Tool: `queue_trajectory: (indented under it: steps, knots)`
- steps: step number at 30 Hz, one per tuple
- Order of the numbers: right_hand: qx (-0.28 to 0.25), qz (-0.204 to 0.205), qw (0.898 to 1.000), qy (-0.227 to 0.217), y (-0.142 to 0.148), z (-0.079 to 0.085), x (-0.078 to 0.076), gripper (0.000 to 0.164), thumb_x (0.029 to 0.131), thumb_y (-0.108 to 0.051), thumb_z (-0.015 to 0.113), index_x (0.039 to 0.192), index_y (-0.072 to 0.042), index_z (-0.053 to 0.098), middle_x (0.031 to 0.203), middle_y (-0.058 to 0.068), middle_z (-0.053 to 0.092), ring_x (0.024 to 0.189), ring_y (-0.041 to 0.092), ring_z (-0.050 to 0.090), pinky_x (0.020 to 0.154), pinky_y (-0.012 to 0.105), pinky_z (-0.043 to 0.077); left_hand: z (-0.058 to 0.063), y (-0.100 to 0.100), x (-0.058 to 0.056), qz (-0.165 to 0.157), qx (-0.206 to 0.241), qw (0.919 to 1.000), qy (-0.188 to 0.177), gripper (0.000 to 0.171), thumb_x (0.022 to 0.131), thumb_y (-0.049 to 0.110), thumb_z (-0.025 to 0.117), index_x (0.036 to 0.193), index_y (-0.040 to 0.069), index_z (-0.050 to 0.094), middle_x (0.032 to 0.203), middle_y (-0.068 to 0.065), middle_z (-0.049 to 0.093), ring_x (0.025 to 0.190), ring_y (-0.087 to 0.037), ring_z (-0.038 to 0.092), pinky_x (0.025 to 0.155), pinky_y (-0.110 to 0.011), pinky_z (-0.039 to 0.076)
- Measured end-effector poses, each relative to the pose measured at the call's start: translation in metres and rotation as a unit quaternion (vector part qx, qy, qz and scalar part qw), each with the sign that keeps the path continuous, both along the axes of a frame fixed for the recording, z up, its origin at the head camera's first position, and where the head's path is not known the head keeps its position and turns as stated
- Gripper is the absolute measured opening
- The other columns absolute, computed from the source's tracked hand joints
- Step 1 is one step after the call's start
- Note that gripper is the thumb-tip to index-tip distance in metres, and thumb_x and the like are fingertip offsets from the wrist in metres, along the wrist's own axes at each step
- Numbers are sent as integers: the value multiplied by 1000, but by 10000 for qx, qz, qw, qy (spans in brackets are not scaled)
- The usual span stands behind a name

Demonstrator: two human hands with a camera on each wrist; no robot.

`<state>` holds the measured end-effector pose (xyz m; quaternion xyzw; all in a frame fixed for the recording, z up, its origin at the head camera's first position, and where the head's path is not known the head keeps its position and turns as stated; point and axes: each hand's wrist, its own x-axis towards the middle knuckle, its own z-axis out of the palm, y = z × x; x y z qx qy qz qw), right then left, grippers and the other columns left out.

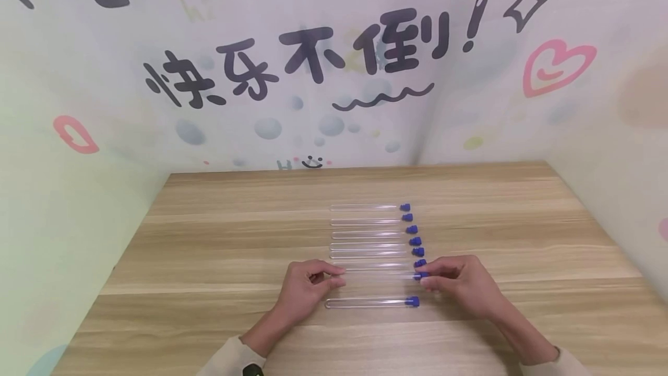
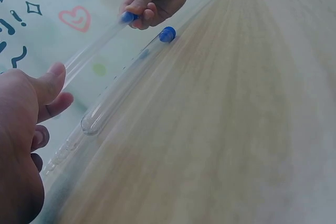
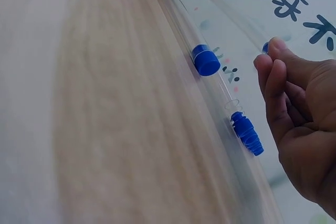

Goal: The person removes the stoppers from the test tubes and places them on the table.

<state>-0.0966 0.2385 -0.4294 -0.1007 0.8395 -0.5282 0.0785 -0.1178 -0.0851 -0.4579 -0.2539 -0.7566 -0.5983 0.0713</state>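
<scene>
A clear test tube (image 1: 381,275) is held above the table, spanning both hands. My left hand (image 1: 308,286) pinches its rounded end between thumb and fingers. At the other end my right hand (image 1: 464,286) pinches a blue cap (image 3: 265,48), which sits at the tube's mouth; the fingers partly hide it. Nearer to me a capped tube (image 1: 365,303) lies flat on the wood, its blue cap (image 1: 412,301) pointing right. Beyond the hands lie several more clear tubes (image 1: 365,235) in a column, each with a blue stopper (image 1: 411,229) at its right end.
The wood-grain table (image 1: 209,237) runs back to a white printed wall cloth (image 1: 292,132) with dark writing. Similar pale cloth stands along the left and right sides. The lying tubes are close together, parallel to the table's back edge.
</scene>
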Motion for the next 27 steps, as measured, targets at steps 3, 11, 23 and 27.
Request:
queue_trajectory:
  steps: [3, 11, 23, 27]
  knots:
    - [22, -9, 10000, -19, 2, 0, -1, 21, 79, -26, 78, 96, -14, 75, 84, -1, 72, 70, 21, 67, 56, 27, 51, -1, 0, -1, -60, 34, 10000, -4, 15, 75, 13, 81, 88, 6, 76, 55, 5, 49, 50, -1, 31, 43, -18, 26]
    - [166, -90, 9996, 211, -1, 2, 0, 18, 79, -26, 78, 94, -16, 75, 82, -3, 71, 69, 20, 68, 58, 29, 53, 16, 5, 5, 64, -55, 9998, 194, 14, 72, 2, 80, 85, 0, 75, 52, 0, 46, 50, -2, 30, 44, -17, 25]
    - [768, -506, 9914, 930, 18, 5, -7, 19, 79, -21, 79, 96, -16, 76, 87, -7, 72, 72, 12, 65, 59, 26, 51, 31, -4, 1, 470, -131, 9979, -432, 12, 74, -3, 78, 85, -3, 74, 56, -9, 56, 49, -4, 32, 46, -17, 26]
    - [862, -473, 9862, 1328, 16, -3, -11, 23, 76, -13, 81, 97, -15, 74, 83, -9, 70, 70, 9, 64, 59, 25, 52, 14, -5, -3, 309, -182, 9985, -404, 12, 72, -4, 79, 83, -3, 73, 62, -7, 63, 51, -5, 37, 47, -18, 32]
